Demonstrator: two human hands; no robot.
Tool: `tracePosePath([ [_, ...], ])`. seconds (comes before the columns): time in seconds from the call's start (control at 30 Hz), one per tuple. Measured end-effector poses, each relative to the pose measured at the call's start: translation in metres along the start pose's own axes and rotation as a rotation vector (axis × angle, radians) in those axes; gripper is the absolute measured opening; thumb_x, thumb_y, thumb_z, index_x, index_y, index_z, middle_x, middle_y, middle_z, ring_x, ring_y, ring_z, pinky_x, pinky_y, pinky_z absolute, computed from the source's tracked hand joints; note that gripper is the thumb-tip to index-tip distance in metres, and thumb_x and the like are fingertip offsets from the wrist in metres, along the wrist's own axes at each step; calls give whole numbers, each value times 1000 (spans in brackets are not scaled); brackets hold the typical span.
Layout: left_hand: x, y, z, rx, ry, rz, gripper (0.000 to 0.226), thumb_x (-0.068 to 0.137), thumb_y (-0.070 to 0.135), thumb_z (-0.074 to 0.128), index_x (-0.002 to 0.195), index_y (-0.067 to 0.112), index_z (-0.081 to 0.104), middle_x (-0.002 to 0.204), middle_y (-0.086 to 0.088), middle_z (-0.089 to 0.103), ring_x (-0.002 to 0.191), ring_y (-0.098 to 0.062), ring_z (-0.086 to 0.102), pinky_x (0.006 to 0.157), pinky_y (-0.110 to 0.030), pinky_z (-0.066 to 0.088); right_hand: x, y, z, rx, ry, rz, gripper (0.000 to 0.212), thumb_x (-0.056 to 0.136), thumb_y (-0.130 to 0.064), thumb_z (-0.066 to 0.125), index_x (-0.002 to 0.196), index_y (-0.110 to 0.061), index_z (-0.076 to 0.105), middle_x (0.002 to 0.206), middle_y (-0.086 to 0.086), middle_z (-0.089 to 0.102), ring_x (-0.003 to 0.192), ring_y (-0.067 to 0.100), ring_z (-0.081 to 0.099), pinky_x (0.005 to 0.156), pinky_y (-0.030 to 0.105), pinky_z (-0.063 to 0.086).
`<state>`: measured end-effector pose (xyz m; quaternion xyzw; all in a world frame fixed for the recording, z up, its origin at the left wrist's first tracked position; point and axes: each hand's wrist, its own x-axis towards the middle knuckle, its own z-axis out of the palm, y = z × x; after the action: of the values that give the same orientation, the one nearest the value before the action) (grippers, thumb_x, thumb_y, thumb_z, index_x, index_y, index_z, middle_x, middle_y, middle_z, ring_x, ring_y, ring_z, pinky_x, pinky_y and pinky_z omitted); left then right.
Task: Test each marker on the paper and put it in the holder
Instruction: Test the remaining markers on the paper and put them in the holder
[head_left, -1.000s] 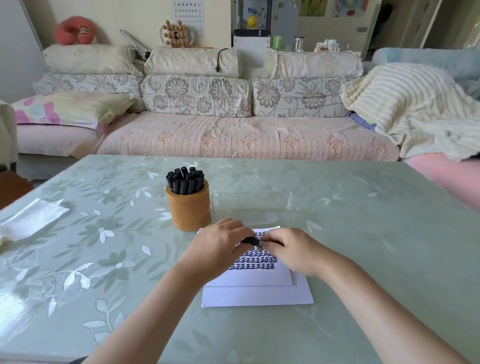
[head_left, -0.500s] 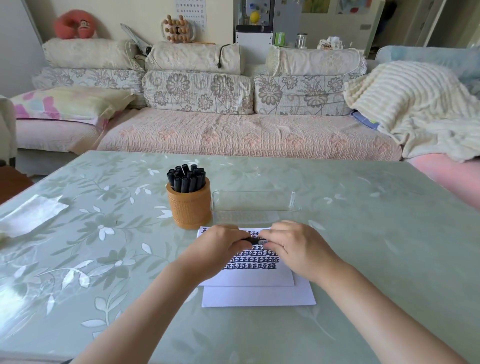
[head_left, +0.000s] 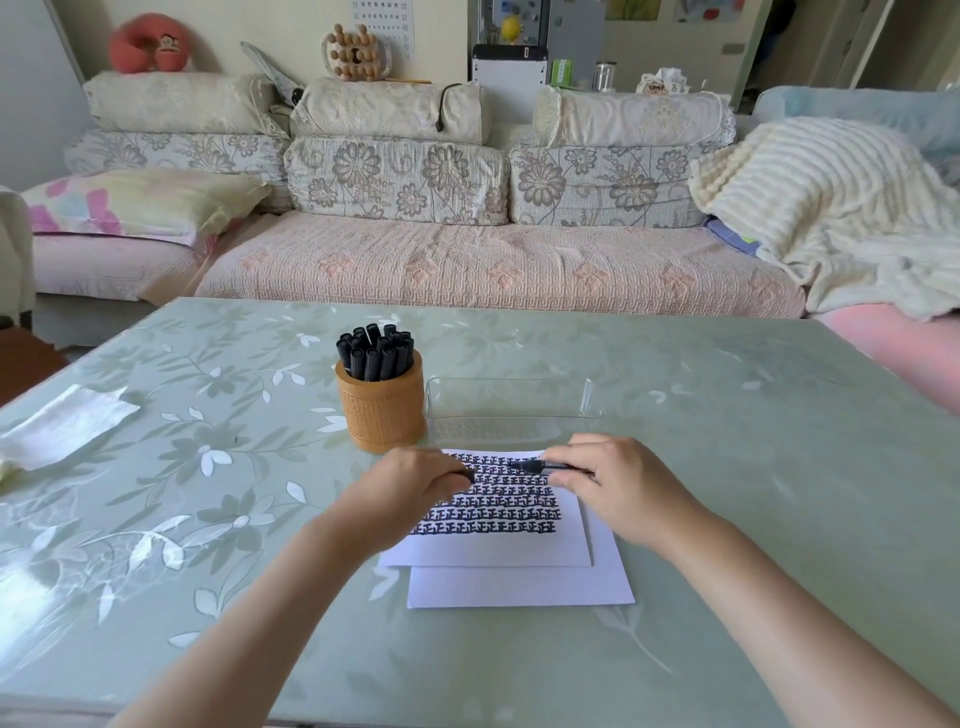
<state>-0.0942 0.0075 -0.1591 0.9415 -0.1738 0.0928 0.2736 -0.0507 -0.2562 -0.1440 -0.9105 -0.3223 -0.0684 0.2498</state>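
My right hand (head_left: 618, 488) grips a black marker (head_left: 550, 466) that lies sideways over the top of the paper (head_left: 498, 540), its bare tip pointing left. My left hand (head_left: 410, 488) is closed on the marker's black cap (head_left: 467, 475), a short gap away from the tip. The upper sheet carries several rows of dark test marks and rests on a second white sheet (head_left: 519, 587). Just behind my left hand stands the round wicker holder (head_left: 382, 410), filled with several black markers (head_left: 375, 353).
An empty clear plastic tray (head_left: 511, 410) sits right of the holder, behind the paper. A crumpled white tissue (head_left: 62, 426) lies at the table's left edge. The green floral table (head_left: 208, 519) spreads all round. A sofa with cushions runs behind it.
The hands were pressed together on the marker; now they have drawn apart, the cap in my left hand and the marker body in my right.
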Motion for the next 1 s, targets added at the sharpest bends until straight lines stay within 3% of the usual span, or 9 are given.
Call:
tracePosePath([
  [0.1,-5,-17,-12,36,124,-17,15,95,24,59,101,21,73,85,15,58,76,5,54,67,-11,39,-4,13,-4,14,14,72,23,95,-29,62,115,-25,71,76,-15,53,70,0,49,68,24,37],
  [0.3,-19,-45,-14,138,188,-251,15,92,26,62,106,25,69,94,7,58,83,-15,55,69,-29,43,-6,13,9,102,-38,144,30,99,-25,56,128,-21,65,86,-17,52,82,0,53,73,11,37],
  [0.43,-29,-61,-13,230,176,-377,5,90,34,62,94,31,61,93,13,58,93,-14,51,72,-31,45,-8,3,13,198,-41,142,47,100,-19,52,141,-41,47,89,-19,52,84,0,53,79,14,39],
  [0.57,-33,-72,-5,286,130,-392,14,92,41,58,101,31,63,101,11,57,100,-13,45,75,-30,43,-10,-4,16,211,9,99,29,97,-13,56,102,-41,58,83,-33,53,71,3,52,69,22,40],
  [0.63,-33,-72,-4,303,125,-387,18,93,42,56,104,30,63,104,10,58,102,-15,45,76,-30,43,-10,-4,19,270,24,101,31,97,-11,55,96,-41,63,90,-26,54,63,5,54,66,18,41],
  [0.8,-28,-52,-4,290,253,-227,25,88,36,65,109,22,65,104,6,59,101,-19,52,82,-36,48,-12,-2,19,315,46,124,53,95,6,42,125,-32,63,89,-10,55,73,3,54,68,11,38],
  [0.87,-25,-33,1,242,279,-89,20,87,30,68,105,21,67,99,7,59,94,-17,54,78,-35,50,-14,0,17,313,95,95,51,89,6,54,119,-34,65,91,-10,56,77,4,52,70,11,38],
  [0.93,-25,-10,12,169,244,27,16,87,29,68,102,24,68,97,9,58,91,-14,54,76,-28,48,-18,1,17,355,115,116,32,86,-7,69,104,-34,67,83,-12,57,69,6,50,66,15,39],
  [1.0,-26,10,27,129,170,136,15,88,32,65,102,27,67,97,10,58,91,-12,53,74,-19,41,-19,1,18,508,112,191,14,89,-14,69,89,-28,66,72,-11,59,63,12,52,65,26,43],
])
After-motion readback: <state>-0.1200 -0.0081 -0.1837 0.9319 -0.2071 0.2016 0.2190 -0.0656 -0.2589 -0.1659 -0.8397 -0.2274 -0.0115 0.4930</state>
